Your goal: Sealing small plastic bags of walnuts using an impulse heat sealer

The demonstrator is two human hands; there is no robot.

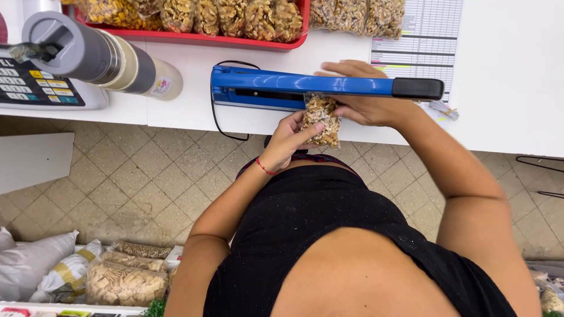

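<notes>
At the near edge of the white counter (188,88), a small clear plastic bag of walnut pieces (320,120) sat with its top between the jaws of a blue impulse sealer (305,85), not visibly sealed. The left hand (291,141) pinched its lower edge with closed fingers; the right hand (367,97) lay partly curled along the bag's right side under the sealer's bar. Filled bags (235,17) waited in a red tray (194,40) beyond.

A white bench (176,105) is carrying a blue sealer (264,88), a red tray (235,41) of nut bags, a scale (35,88), a grey bottle (94,56) lying on its side and a printed sheet (429,35); the tiled floor (135,182) is bearing sacks (35,264) and bagged goods (123,282).
</notes>
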